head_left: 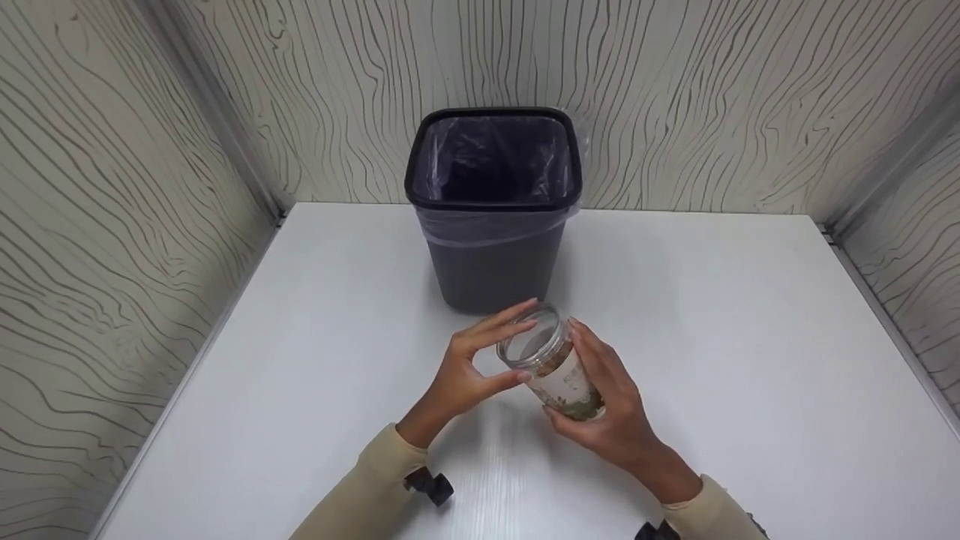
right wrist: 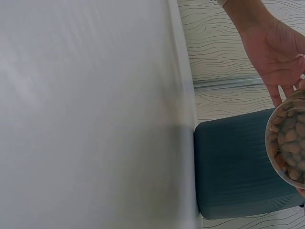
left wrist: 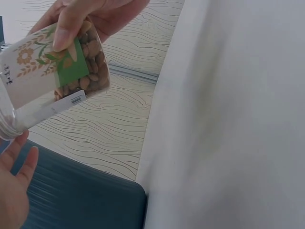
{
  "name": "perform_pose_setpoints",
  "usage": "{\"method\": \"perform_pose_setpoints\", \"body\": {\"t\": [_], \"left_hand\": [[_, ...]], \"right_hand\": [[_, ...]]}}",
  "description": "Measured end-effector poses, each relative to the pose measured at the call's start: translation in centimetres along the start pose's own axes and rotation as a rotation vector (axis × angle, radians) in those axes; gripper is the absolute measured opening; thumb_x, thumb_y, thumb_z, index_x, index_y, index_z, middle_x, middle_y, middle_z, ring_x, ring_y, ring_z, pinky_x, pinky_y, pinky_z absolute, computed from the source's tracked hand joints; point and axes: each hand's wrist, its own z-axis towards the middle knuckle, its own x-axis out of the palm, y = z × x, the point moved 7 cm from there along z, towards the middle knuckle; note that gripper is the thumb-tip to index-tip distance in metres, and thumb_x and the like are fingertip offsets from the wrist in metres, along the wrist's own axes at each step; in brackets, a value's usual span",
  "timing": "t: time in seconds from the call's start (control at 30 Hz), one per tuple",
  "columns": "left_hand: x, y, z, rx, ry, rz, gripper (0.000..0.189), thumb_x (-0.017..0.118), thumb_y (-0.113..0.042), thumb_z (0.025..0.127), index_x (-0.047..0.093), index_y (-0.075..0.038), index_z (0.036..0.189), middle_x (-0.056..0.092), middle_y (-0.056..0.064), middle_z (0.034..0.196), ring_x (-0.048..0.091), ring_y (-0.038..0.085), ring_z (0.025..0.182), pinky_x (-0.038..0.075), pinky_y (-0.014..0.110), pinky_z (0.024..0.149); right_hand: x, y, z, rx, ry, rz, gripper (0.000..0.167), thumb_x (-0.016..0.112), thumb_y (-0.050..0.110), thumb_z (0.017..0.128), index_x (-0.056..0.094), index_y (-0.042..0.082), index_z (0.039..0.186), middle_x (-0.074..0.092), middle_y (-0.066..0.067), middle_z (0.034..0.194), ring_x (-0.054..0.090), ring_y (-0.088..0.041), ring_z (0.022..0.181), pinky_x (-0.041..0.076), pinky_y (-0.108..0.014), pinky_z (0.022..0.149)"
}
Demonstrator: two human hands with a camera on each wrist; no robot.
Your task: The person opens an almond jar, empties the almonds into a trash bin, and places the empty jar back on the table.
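A clear jar is held tilted above the white table, its lid end toward the upper left. My right hand grips the jar's body around its pale label with green and orange plants. Thumb and fingers of my left hand span the clear lid at the rim. Brown almonds show through the jar's wall in the left wrist view, lying toward the base. From the right wrist view, the almonds are visible through the round bottom. Part of the left hand's grip is hidden there.
A dark bin lined with a clear plastic bag stands on the white table, just beyond the hands. Wood-grain patterned panels enclose the table at the back and both sides.
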Motion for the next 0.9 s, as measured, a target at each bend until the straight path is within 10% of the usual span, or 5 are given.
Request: {"method": "perform_pose_setpoints", "body": {"t": [0.9], "left_hand": [[0.3, -1.3, 0.1, -0.037, -0.083, 0.066, 0.050, 0.080, 0.003, 0.083, 0.066, 0.003, 0.131, 0.057, 0.026, 0.141, 0.054, 0.036, 0.134, 0.044, 0.047, 0.111]], "right_hand": [[-0.4, 0.1, 0.1, 0.014, -0.005, -0.024, 0.101, 0.091, 0.005, 0.056, 0.042, -0.018, 0.141, 0.045, -0.036, 0.145, 0.046, -0.031, 0.137, 0.040, -0.026, 0.111]]}}
